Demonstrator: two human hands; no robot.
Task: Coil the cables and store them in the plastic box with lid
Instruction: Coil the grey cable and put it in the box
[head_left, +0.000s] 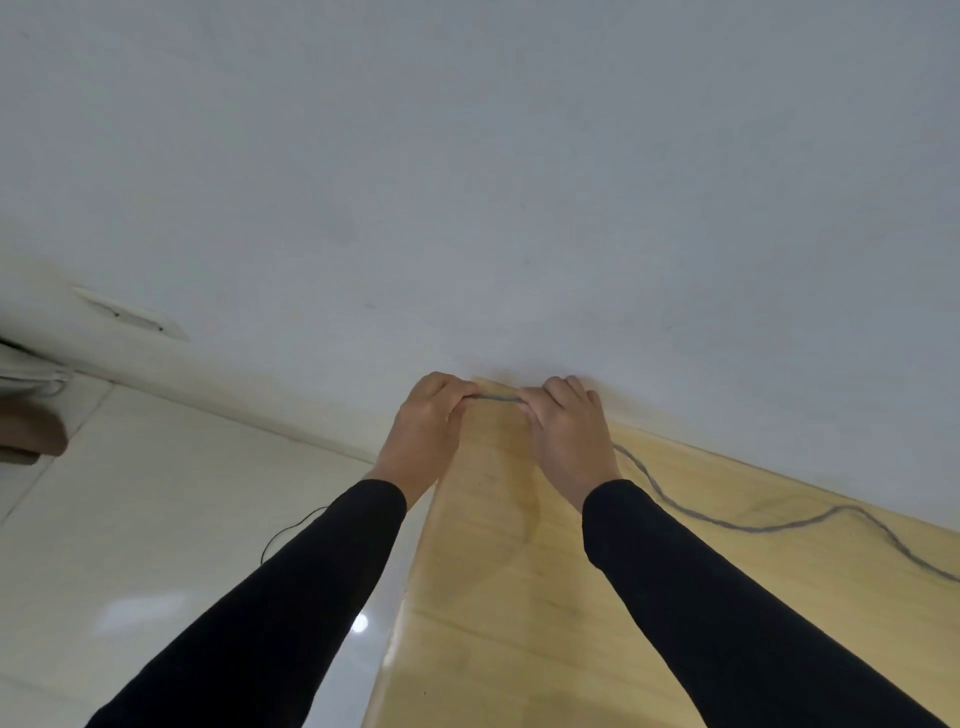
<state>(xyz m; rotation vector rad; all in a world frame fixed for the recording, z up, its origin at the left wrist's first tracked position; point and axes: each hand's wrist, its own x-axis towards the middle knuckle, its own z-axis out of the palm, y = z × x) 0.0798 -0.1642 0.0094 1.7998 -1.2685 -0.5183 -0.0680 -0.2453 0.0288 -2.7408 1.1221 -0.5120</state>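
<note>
A grey cable (748, 525) trails in loose waves across the light wooden table (519, 623) toward the right edge of the view. Its near end is stretched as a short straight piece between my two hands at the table's far corner, close to the wall. My left hand (428, 421) pinches one side of that piece and my right hand (563, 423) pinches the other, both with fingers closed around it. Both arms wear black sleeves. The plastic box with lid is out of view.
A white wall (467, 182) fills the upper half, with a wall socket plate (127, 312) at left. Pale tiled floor (130, 519) lies left of the table, where a thin black wire (291, 530) curls. A brown object (28, 431) sits at the far left.
</note>
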